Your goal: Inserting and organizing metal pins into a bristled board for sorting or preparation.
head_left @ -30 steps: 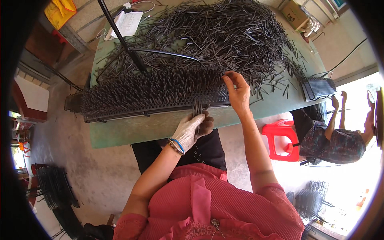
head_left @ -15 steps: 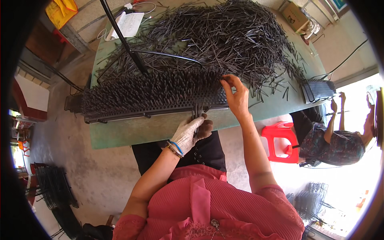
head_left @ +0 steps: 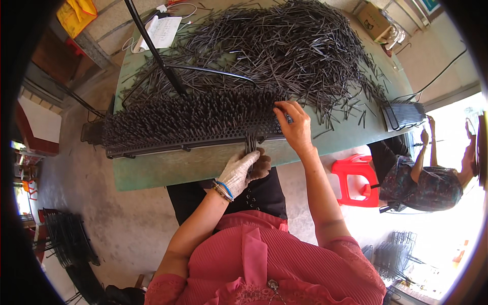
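A long black rack (head_left: 203,141) with rows of round holes lies along the table's near edge, most of it packed with upright thin dark sticks (head_left: 178,114). My gloved left hand (head_left: 243,170) is closed round a bundle of dark sticks (head_left: 250,142) just in front of the rack. Bare, my right hand (head_left: 295,124) is over the rack's right end, thumb and forefinger pinched at the edge of the standing sticks. Whatever is between those fingertips is too small to make out.
Loose sticks (head_left: 284,46) form a large heap on the green table (head_left: 356,137). A black metal frame (head_left: 162,63) rises behind the rack's left part. At right, another person (head_left: 422,183) works beside a red stool (head_left: 353,178) and a second rack (head_left: 406,114).
My right hand has shifted slightly left and down along the rack's right end. My left hand keeps its bundle in nearly the same place.
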Available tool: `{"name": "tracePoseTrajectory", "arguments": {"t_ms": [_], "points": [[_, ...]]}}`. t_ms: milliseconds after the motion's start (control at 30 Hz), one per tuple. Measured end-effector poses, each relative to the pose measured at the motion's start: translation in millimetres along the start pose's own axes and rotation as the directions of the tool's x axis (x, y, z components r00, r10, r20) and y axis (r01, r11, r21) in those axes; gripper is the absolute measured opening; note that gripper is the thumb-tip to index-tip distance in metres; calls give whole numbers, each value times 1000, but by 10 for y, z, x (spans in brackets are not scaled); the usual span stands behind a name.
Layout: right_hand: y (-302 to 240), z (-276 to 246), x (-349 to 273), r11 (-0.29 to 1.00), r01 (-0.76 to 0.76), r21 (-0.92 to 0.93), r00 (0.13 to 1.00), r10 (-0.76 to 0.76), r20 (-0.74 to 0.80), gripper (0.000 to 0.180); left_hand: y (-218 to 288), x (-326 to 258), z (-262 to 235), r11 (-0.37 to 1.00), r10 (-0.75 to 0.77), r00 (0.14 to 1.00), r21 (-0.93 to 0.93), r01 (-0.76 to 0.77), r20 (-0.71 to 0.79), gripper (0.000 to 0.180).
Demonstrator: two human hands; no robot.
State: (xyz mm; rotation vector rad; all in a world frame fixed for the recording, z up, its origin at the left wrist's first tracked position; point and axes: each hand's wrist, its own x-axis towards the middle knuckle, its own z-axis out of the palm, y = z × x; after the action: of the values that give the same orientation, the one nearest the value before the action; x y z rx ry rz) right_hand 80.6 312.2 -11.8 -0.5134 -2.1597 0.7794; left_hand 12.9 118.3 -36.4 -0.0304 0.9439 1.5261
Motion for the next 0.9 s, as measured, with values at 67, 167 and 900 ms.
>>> {"name": "tracePoseTrajectory", "arguments": {"t_ms": [67, 167, 900], "points": [[24, 17, 15, 990, 107, -96, 992, -113, -53, 15, -10, 10, -14, 1000, 2, 1000, -1, -2, 7, 25], [20, 35, 6, 984, 121, -133, 989, -132, -73, 14, -21, 12, -25, 1000, 6, 1000, -1, -6, -3, 26], [5, 90, -93, 989, 34, -142, 988, -54, -142, 13, 25, 24, -22, 997, 12, 999, 73, -14, 32, 26]]}}
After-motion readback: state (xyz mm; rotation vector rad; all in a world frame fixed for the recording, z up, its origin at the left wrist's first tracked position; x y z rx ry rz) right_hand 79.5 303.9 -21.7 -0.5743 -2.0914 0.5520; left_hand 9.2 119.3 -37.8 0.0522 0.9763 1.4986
